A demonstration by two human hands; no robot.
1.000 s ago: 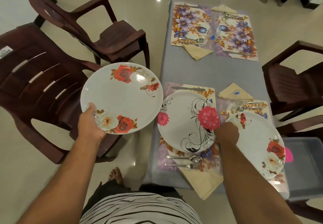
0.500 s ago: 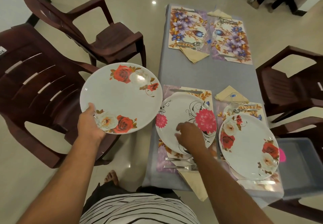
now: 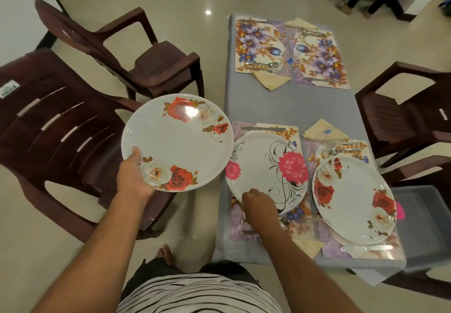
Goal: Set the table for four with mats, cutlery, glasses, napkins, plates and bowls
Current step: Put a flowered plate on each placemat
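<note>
Hands split: left hand (image 3: 133,179) grips the round white rose-printed plate (image 3: 177,142) by its rim off the table (image 3: 288,105), likely to tip, while right hand (image 3: 260,204) pinches the pink-flowered white plate (image 3: 267,171), which could slide.

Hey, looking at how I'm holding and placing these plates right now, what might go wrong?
1. The left hand holds the white rose-patterned plate by one edge, out over the bare floor rather than the grey table; a slip there would likely break it.
2. The right hand is at the near rim of the white plate with pink flowers, close to the cutlery below it; shifting the plate might knock the pieces askew.
</note>
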